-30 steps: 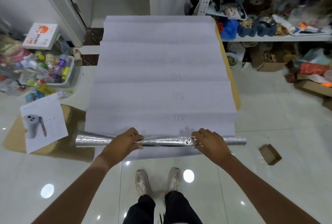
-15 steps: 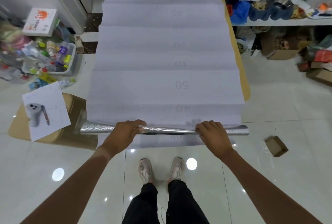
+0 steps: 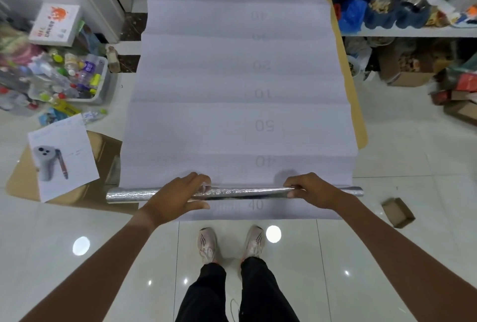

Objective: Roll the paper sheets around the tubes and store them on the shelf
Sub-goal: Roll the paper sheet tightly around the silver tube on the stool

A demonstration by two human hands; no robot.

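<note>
- The step in hand looks like the start of the roll: the silver tube (image 3: 232, 192) lies crosswise on the near edge of the desk (image 3: 360, 125), on top of the paper sheets (image 3: 232, 115), with a short flap of paper marked 40 hanging past it toward the person.
- The left hand (image 3: 178, 196) lies over the tube left of its middle, fingers (image 3: 198, 179) curled over the far side and thumb under the near side, holding it.
- The right hand (image 3: 308, 190) grips the tube right of its middle, fingers narrow and wrapped round it.
- To do this well, I judge that the near flap should be tucked snug against the tube first, then both hands should roll away at one pace so the paper winds square and does not cone toward one end.
- Pressing evenly would help, since the foil-like skin of the tube looks slick and crinkled and may slip on smooth paper.
- The sheets are thin, white and matte, overlapped in steps toward the far edge, with faint mirrored numbers showing through; they look likely to crease or shift.
- The desk top shows as a tan strip along the right edge.
- The shelf (image 3: 413, 33), right of the far corner, is crowded with clutter.
</note>
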